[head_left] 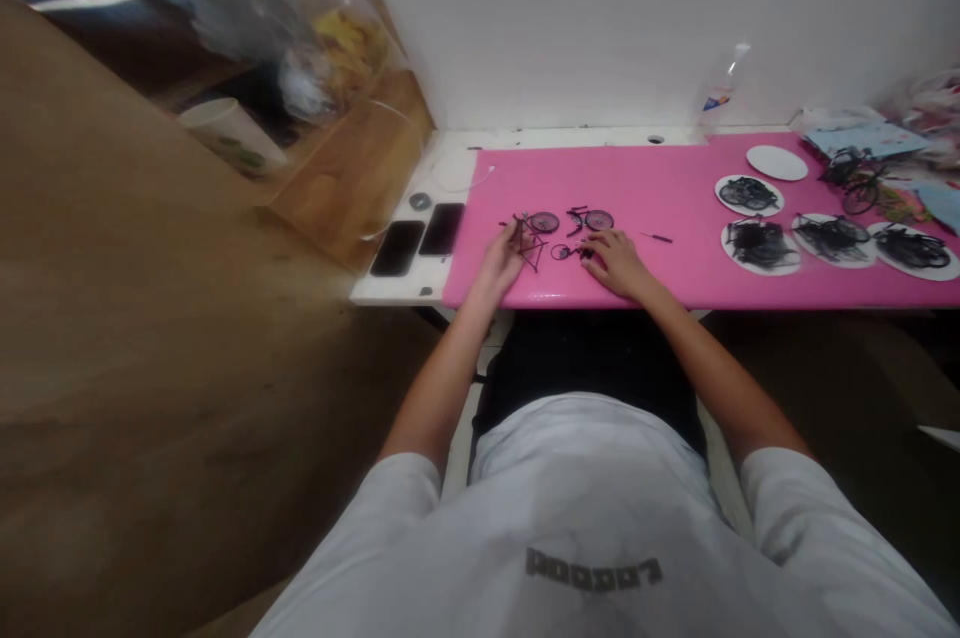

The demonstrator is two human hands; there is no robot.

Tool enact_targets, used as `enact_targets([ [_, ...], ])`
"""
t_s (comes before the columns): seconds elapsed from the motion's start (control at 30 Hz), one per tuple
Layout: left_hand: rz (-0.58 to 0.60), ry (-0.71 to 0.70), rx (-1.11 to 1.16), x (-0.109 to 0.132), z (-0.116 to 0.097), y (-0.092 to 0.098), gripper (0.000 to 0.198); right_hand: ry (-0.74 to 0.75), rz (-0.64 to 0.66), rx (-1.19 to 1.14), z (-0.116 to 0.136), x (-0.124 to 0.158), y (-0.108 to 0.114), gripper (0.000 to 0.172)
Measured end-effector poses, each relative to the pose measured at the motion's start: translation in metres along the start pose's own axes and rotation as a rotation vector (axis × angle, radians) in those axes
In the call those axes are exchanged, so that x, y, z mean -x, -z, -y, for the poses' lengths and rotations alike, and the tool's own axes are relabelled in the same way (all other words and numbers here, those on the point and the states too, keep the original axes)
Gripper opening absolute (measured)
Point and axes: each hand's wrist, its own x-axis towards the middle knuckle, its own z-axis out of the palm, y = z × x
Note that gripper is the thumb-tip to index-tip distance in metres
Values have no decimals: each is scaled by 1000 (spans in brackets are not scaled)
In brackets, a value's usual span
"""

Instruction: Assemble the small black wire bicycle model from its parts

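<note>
The black parts at the left hand are too small to tell; the right edge cuts the rightmost plate.

You have bare pink mat beyond the small bike parts; plates crowd the right, phones the left.

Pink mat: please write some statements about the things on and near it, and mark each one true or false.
1. The left hand holds a small black frame. True.
2. Two dark phones lie on the pink mat. False: they lie beside it, on the white table.
3. Four plates carry black parts. True.
4. The right hand is raised high above the pink mat. False: it rests on it, by small parts.
</note>
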Motion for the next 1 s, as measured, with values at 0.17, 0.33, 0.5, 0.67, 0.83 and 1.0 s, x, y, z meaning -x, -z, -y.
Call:
enact_targets([
  [0.17,14,-39,-55,2,3,1,17,-65,-93,-6,-6,-2,-8,43],
  [0.33,34,-87,-161,7,9,-4,18,-109,-136,10,-8,-2,-12,51],
  [0.5,47,-83,-178,8,8,-5,19,-125,-134,17,-6,-2,-10,55],
  [0.67,50,-94,-188,9,9,-6,18,-67,-21,16,-1,-1,-4,67],
  [0.83,57,-103,-198,8,11,-6,18,45,60,17,7,1,5,72],
  [1.0,71,-111,-201,7,12,-4,19,101,127,0,14,2,11,83],
])
